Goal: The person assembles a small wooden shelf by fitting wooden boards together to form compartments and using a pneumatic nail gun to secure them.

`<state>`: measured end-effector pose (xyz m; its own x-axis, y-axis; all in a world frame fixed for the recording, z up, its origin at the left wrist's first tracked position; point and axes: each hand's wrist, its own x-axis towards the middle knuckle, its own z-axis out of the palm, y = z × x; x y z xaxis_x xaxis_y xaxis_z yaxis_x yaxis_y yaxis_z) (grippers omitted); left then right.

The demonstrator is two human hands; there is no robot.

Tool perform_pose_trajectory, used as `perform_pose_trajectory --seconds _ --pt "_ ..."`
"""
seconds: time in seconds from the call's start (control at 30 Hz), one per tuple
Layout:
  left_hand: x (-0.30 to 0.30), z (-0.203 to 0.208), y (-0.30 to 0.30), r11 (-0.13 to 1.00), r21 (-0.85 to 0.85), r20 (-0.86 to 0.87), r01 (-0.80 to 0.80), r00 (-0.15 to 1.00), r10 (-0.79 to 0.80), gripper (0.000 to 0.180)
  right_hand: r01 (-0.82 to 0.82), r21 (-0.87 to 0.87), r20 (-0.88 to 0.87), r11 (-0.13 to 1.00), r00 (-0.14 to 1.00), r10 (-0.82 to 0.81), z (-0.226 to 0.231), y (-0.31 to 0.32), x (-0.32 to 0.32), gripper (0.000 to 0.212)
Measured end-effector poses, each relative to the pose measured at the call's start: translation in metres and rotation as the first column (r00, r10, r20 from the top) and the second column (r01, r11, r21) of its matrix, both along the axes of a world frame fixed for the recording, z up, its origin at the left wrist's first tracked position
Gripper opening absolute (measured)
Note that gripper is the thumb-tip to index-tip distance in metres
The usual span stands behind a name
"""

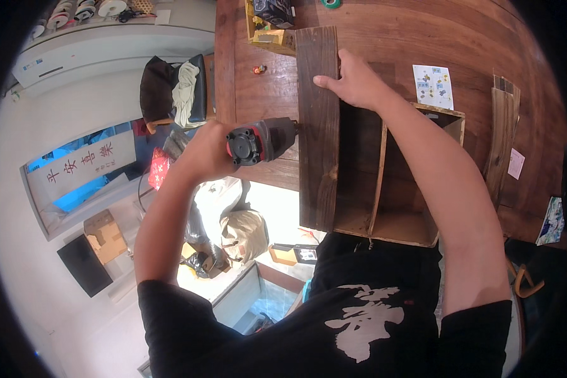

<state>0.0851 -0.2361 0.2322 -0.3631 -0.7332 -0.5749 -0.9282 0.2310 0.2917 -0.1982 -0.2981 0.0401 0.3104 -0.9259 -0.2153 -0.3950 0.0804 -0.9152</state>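
My left hand is wrapped round a grey, black and red power drill. The drill lies level, its nose at the left side of a long dark wooden board; whether its bit has entered the wood is hidden. My right hand grips the board's right edge toward the far end, thumb on top and fingers mostly out of sight behind. Under and right of the board is an open wooden box, split into compartments by a thin divider.
Past the board's far end stands a yellow crate. A small orange-red item, a printed diagram sheet and dark wood strips lie on the brown table. Left are a chair with clothes and bags below.
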Motion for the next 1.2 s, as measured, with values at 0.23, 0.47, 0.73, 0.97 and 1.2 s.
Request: perform_pose_trajectory --seconds 0.23,0.47,0.73,0.97,1.2 --pt "-0.006 -0.002 -0.006 0.998 -0.037 0.056 0.042 0.998 -0.040 0.027 -0.018 0.030 -0.034 0.999 0.999 0.019 0.003 -0.002 0.000 0.063" --pt "-0.005 -0.003 -0.011 0.999 0.004 0.029 0.036 0.999 -0.036 0.024 0.005 0.009 0.030 1.000 1.000 -0.005 -0.002 -0.001 0.001 0.061" --pt "-0.012 -0.003 -0.023 0.995 -0.102 0.047 0.014 0.999 -0.009 0.022 0.045 -0.024 0.023 0.999 0.999 -0.044 0.000 0.003 0.004 0.053" --pt "-0.012 -0.009 -0.044 0.998 -0.062 0.080 -0.018 0.997 0.023 0.021 0.051 -0.026 0.025 0.998 0.998 -0.050 -0.002 0.002 0.003 0.052" --pt "-0.015 -0.007 -0.051 0.996 -0.091 0.007 0.016 1.000 -0.016 0.019 0.043 -0.009 0.000 0.999 0.999 -0.043 -0.010 -0.001 0.005 0.049"
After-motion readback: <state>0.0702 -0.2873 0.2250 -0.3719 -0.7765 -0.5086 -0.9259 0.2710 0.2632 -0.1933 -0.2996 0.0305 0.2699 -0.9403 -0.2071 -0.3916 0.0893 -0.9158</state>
